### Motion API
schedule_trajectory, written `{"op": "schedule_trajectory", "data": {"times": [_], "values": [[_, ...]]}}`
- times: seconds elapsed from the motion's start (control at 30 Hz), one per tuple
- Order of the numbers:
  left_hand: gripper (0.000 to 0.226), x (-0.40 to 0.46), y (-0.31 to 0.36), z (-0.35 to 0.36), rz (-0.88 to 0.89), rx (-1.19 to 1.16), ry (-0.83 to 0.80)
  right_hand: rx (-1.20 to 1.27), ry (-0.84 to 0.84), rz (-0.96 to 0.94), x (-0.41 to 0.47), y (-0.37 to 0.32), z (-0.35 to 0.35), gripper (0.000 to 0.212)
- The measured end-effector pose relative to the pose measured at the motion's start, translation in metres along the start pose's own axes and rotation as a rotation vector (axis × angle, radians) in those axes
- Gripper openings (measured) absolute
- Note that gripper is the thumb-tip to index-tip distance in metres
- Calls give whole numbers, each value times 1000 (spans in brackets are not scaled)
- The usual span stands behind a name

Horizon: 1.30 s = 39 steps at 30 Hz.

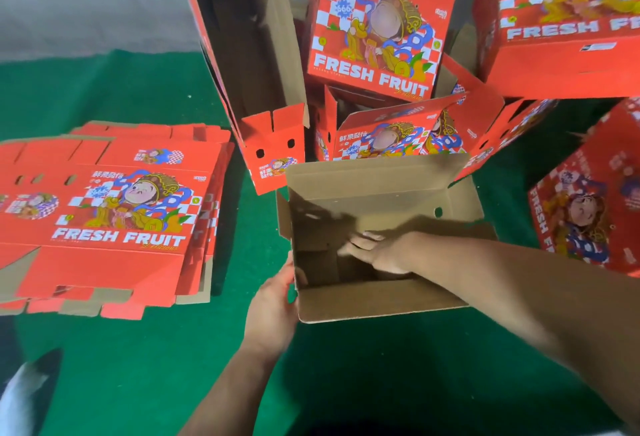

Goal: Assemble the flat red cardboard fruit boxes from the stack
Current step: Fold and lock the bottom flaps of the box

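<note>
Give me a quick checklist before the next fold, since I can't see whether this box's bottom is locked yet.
1. Left hand grips the open box at its near left corner: ok.
2. Right hand is inside, fingers flat on the bottom flaps: ok.
3. Bottom flaps locked: cannot tell, shadowed.
4. Box walls upright: ok.
5. Flat stack within reach on the left: ok.
</note>
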<state>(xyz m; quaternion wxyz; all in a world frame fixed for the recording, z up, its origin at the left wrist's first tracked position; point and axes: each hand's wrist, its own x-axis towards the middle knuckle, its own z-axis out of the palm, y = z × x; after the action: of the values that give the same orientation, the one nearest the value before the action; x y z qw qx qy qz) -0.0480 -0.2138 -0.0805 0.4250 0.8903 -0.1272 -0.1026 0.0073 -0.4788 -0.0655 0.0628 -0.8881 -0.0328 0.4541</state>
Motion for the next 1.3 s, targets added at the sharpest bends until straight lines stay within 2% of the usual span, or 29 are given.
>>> {"op": "schedule_trajectory", "data": {"times": [0.07,0.17,0.3,0.37,0.47,0.57,0.67,0.73,0.83,0.93,1.03,1.13,1.2,1.3], "values": [[31,5,2,-2,-17,-29,-28,157,-4,15,6,8,-1,50],[21,14,5,-6,-53,-71,-77,223,1,156,24,12,-6,50],[44,27,7,-10,-74,-207,-174,190,37,224,45,20,-12,52],[47,33,8,-8,-96,-274,-198,145,30,271,56,21,-10,54],[43,42,9,-3,-97,-350,-177,102,-30,315,65,15,-9,68],[31,43,9,-2,-120,-327,-182,116,17,267,42,5,-18,70],[29,39,2,0,-85,-244,-162,238,113,208,19,-1,-21,64],[31,34,0,2,-65,-222,-135,223,71,203,13,-4,-19,58],[36,31,1,6,-97,-238,-85,215,42,283,10,-5,-21,60],[27,32,2,8,-124,-210,-87,173,66,373,11,-1,-25,71],[19,31,4,7,-132,-152,-114,123,36,267,7,-11,-26,64],[33,31,0,0,-41,-80,-30,218,39,99,-9,-25,-40,39],[46,30,-1,-3,-37,-151,31,295,59,29,-30,-25,-49,40],[49,30,3,-6,-52,-302,93,131,18,-66,-53,-20,-55,42]]}}
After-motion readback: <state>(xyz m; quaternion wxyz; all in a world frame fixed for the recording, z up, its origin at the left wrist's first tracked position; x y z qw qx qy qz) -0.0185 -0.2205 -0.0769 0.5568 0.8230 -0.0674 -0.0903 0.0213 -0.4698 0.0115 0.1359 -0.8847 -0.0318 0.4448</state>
